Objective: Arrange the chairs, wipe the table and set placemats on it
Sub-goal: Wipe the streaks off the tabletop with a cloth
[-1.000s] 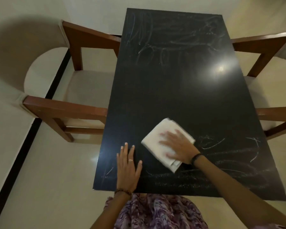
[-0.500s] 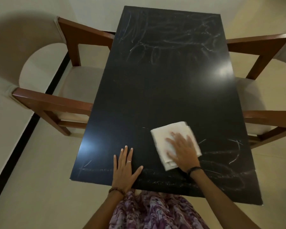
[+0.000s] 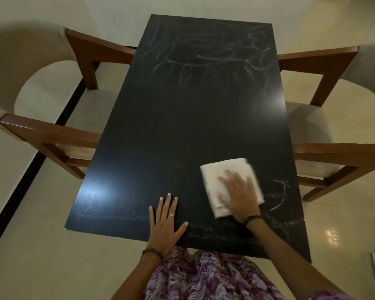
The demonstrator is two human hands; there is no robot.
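Head view: right hand (image 3: 238, 195) flat on cloth (image 3: 225, 172); left hand (image 3: 165, 221) spread on table (image 3: 193, 118); chairs (image 3: 59, 118) flank both sides.

Smudged black table (image 3: 195, 118) w/ folded white cloth (image 3: 223, 176) & both hands flat on top.

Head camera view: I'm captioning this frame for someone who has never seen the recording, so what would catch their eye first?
The white folded cloth stands out most, pressed flat under the right hand near the black table's near-right corner. Next come the chalky white smears across the table's far end. The left hand rests flat, fingers spread, at the near edge.
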